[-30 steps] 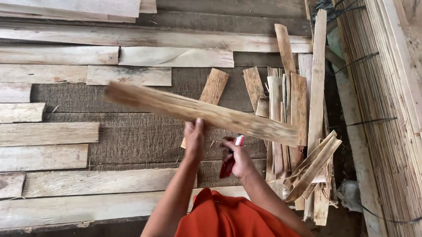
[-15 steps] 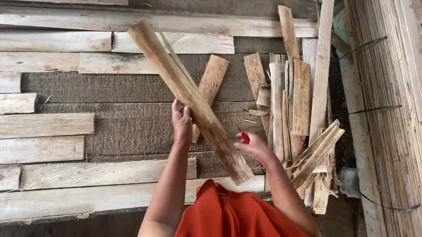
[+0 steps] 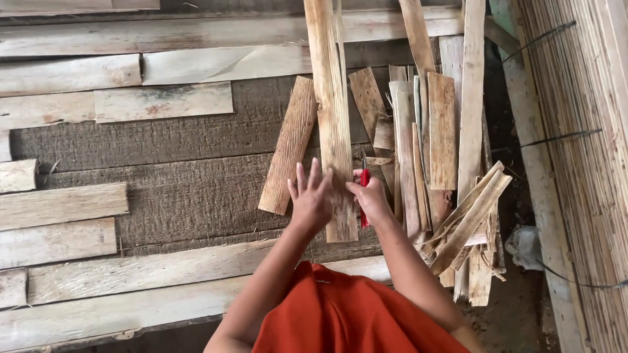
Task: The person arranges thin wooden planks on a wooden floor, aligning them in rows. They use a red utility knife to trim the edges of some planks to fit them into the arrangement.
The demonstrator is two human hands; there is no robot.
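Note:
A long pale wooden slat point(image 3: 330, 91) lies lengthwise, pointing away from me, on the dark plank floor. My left hand point(image 3: 310, 198) rests flat on its near end with the fingers spread. My right hand point(image 3: 370, 199) touches the slat's right edge and grips a red-handled tool point(image 3: 364, 188), its tip hidden. A shorter slat point(image 3: 289, 146) lies tilted just left of the long one.
A pile of short wood scraps point(image 3: 433, 157) lies right of my hands. Bundled thin sticks point(image 3: 581, 151) tied with wire fill the right side. Pale boards point(image 3: 54, 209) lie in rows at left and along the near edge point(image 3: 122, 305). My orange garment point(image 3: 334, 324) is at the bottom.
The long slat swung from nearly crosswise, through a diagonal, to pointing straight away and now lies down. My left hand went from gripping it to lying flat on it.

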